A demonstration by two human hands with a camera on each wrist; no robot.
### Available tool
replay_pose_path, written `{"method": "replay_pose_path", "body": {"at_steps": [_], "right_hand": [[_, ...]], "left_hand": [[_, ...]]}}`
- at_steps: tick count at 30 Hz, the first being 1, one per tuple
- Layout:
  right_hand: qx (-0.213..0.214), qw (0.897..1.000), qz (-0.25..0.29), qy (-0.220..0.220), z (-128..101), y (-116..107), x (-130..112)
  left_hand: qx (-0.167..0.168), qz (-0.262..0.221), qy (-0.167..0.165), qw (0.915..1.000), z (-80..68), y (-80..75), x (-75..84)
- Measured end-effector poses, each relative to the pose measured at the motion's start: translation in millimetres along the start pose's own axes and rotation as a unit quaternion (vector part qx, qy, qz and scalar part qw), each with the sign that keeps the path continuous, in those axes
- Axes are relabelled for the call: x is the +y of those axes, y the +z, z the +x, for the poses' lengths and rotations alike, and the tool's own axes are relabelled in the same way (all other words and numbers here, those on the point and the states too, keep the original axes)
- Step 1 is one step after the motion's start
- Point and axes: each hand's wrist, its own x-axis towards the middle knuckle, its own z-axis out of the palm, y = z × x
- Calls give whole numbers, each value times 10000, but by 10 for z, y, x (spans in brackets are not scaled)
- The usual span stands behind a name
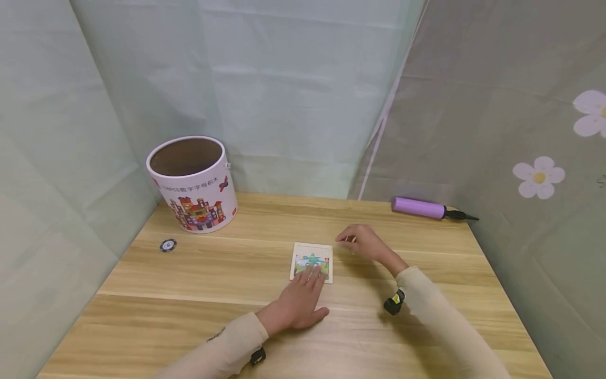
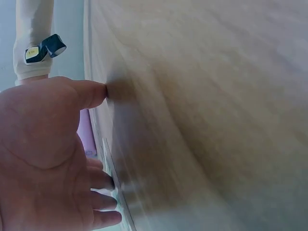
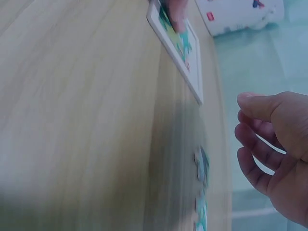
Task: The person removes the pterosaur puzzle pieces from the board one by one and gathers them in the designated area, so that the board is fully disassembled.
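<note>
A small square wooden jigsaw puzzle tray (image 1: 296, 248) with a partly filled colourful picture lies in the middle of the table. My left hand (image 1: 303, 300) lies flat, its fingertips resting on the lower part of the picture and its thumb spread to the side. Over the table to the right of the tray is my right hand (image 1: 363, 243), fingers loosely bent, with no object visible in it. In the right wrist view, two loose puzzle pieces (image 3: 203, 166) lie on the wood below that hand (image 3: 276, 149); the head view does not show them.
A white block bucket (image 1: 203, 195) stands at the back left, with a dark round chip (image 1: 168, 245) in front of it. A purple hand pump (image 1: 418, 207) lies along the back right edge. Cloth curtains (image 1: 303, 95) close off the back and sides.
</note>
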Motion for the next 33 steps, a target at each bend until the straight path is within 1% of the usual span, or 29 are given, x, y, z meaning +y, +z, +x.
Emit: {"method": "replay_pose_path", "body": {"at_steps": [2,8,16,21,25,29,33], "right_hand": [[-95,9999,31,-54,50,64,-28],[-360,9990,88,-252,189,241,-160],[-770,9956,38,-523,364,464,-327],[-852,9944,74,-622,437,542,-409],[-871,9943,106,-612,482,591,-445],[-900,9946,158,-493,515,630,-440],[-925,9949,171,-375,534,650,-438]], "left_hand": [[6,-126,14,9999,-7,1,-6],[161,-423,237,9987,-38,14,-52],[141,-624,332,9974,-52,1,-90],[123,-471,296,9984,-50,12,-98],[120,-401,317,9986,-44,13,-109],[247,-387,402,9981,-48,30,-123],[263,-356,415,9982,-51,39,-130]]}}
